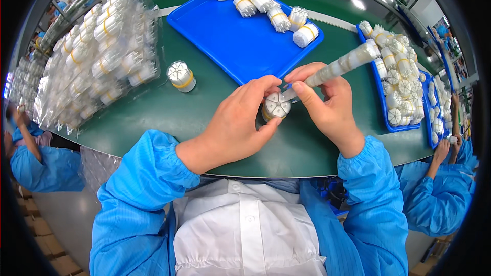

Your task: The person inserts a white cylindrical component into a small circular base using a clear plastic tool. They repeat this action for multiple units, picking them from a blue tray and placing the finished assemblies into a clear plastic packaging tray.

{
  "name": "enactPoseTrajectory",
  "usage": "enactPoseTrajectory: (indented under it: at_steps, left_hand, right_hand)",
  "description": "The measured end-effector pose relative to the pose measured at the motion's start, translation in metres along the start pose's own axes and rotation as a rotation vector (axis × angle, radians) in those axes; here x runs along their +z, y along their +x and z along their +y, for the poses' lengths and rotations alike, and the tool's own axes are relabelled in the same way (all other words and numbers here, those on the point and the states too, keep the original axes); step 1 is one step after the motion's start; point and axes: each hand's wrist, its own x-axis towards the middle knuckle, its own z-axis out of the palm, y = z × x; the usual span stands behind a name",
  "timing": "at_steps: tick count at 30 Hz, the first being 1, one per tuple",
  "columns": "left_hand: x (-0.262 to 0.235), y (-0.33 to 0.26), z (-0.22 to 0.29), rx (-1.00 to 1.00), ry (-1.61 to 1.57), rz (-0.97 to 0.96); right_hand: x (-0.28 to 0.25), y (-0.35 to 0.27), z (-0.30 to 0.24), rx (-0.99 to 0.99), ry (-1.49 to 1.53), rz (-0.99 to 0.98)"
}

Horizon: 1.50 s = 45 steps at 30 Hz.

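My left hand (232,122) is closed round the side of a short white cylinder (276,105). The cylinder's round top faces up and is divided into wedge-shaped segments. In my right hand (330,110) is a long translucent stick (343,65), slanting up to the right, with whitish pieces along its length. Its lower end meets the rim of the cylinder, between my fingertips; the exact contact is hidden. Another white cylinder (181,76), with a yellow band round it, stands on the green table (204,107) left of my hands.
Ahead lies a blue tray (225,36) with several banded cylinders along its far and right sides. Stacked clear plastic packs (102,46) of cylinders fill the left. Fuller blue trays (387,92) stand at right. Co-workers in blue sleeves (434,194) sit on both sides.
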Motion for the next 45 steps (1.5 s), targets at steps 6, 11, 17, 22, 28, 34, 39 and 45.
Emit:
enactPoseTrajectory:
  at_steps: [6,11,17,22,28,34,39,45]
  left_hand:
    - [-0.003,0.005,0.006,-0.096,0.124,-0.069]
    - [0.0,-0.003,0.001,-0.023,-0.006,-0.017]
    - [0.001,-0.004,0.005,-0.036,-0.085,-0.005]
    - [-0.005,0.001,0.009,-0.041,0.175,-0.052]
    - [0.0,-0.006,-0.004,0.021,-0.039,-0.064]
    - [-0.003,-0.002,-0.002,0.033,-0.09,-0.106]
    - [-0.002,0.0,0.001,0.002,-0.038,-0.105]
    - [-0.018,-0.016,0.006,-0.095,-0.086,-0.087]
  right_hand:
    - [0.002,-0.001,0.001,0.006,-0.013,-0.018]
    - [-0.001,0.002,-0.005,0.05,0.17,0.062]
    - [0.0,0.001,0.0,0.046,0.06,-0.053]
    - [0.0,-0.001,0.005,0.032,0.037,-0.056]
    - [-0.005,0.003,-0.005,0.062,0.211,0.015]
    - [-0.005,0.001,0.004,0.052,0.113,-0.079]
    - [-0.003,-0.002,0.002,0.071,0.051,-0.093]
    - [0.0,0.002,-0.002,0.041,0.185,0.038]
